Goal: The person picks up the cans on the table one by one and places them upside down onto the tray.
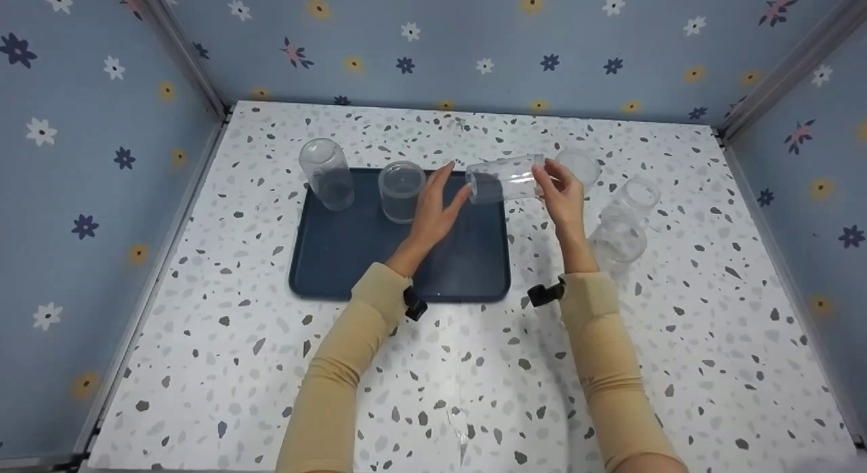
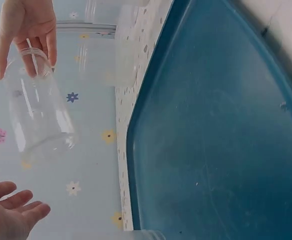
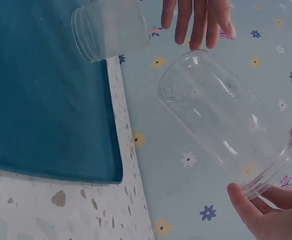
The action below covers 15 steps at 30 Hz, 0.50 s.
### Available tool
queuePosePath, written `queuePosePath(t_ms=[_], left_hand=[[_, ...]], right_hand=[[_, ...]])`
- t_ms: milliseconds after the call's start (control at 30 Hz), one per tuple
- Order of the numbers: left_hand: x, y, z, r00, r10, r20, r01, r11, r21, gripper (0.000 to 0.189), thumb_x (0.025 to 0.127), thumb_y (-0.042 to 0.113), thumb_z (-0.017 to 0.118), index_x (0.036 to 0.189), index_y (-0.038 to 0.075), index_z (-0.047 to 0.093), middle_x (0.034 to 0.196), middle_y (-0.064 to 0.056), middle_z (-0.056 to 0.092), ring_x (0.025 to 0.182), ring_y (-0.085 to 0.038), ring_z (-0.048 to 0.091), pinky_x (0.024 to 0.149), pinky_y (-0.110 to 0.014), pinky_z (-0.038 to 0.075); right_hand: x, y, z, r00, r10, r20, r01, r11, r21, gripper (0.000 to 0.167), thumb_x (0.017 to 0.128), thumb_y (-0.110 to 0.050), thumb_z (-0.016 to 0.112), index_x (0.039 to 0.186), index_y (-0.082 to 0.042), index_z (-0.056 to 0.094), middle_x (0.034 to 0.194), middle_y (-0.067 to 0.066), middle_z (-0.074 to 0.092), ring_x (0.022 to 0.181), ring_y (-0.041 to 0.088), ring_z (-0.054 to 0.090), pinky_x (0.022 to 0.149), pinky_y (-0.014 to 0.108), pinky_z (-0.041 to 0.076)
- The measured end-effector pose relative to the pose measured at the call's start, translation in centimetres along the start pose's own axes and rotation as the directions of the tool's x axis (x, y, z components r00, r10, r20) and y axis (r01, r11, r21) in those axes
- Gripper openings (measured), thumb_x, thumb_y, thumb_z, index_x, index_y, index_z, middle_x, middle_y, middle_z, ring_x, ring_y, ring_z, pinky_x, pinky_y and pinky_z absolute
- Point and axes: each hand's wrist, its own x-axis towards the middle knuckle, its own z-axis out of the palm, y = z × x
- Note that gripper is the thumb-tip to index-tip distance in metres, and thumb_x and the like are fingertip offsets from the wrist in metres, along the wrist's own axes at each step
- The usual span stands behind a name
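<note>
Fingers of the right hand (image 1: 564, 195) are pinching the threaded rim (image 3: 273, 175) of a clear, colourless, cylindrical jar (image 1: 504, 180); fingers of the left hand (image 1: 433, 212) are spreading loosely, holding nothing, just beside its base. Jar is lying sideways in the air over the far right corner of a dark blue, rectangular tray (image 1: 352, 263). Looking light, stiff, slick-walled; glass or plastic, I'm not telling which, so treating it as breakable. Threaded rim is offering the surest grip, smooth barrel likely wanting a second hand's support. Counting six jars: one being held; two standing on the tray, tall (image 1: 326, 175) and short (image 1: 399, 200); three sitting right on the white, speckled table (image 1: 711, 337). Counting one tray, two hands.
</note>
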Motion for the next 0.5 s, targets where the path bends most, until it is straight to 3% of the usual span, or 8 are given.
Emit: queuePosePath(t_ms=[233,367,500], left_hand=[[-0.6,-0.1,0.5,1.0,-0.019,0.002,0.019,0.979,-0.202,0.056,0.092,0.027,0.049,0.139,0.005,0.027,0.135,-0.013,0.036,0.122,-0.022,0.035,0.093,-0.039,0.036],[-0.8,0.0,0.5,1.0,-0.017,0.003,0.017,0.956,-0.291,0.056,0.091,0.02,0.05,0.139,0.004,0.026,0.134,-0.014,0.036,0.121,-0.026,0.037,0.091,-0.039,0.039],[-1.2,1.1,0.0,0.999,-0.029,0.024,0.035,0.929,-0.368,0.057,0.089,0.015,0.053,0.139,0.003,0.026,0.135,-0.016,0.035,0.121,-0.027,0.037,0.09,-0.036,0.039]], right_hand=[[-0.9,-0.7,0.1,0.995,0.08,0.058,-0.086,0.991,0.105,0.046,0.086,-0.02,0.057,0.123,0.007,0.048,0.118,0.019,0.052,0.096,0.018,0.053,0.076,0.034,0.047],[-1.0,0.1,0.1,0.991,0.107,0.078,-0.119,0.979,0.167,0.05,0.086,-0.023,0.058,0.123,0.008,0.047,0.119,0.02,0.052,0.104,0.022,0.051,0.076,0.032,0.048],[1.5,6.2,0.0,0.982,0.144,0.121,-0.175,0.935,0.31,0.054,0.082,-0.033,0.063,0.123,-0.001,0.051,0.116,0.014,0.054,0.104,0.02,0.053,0.075,0.03,0.049]])
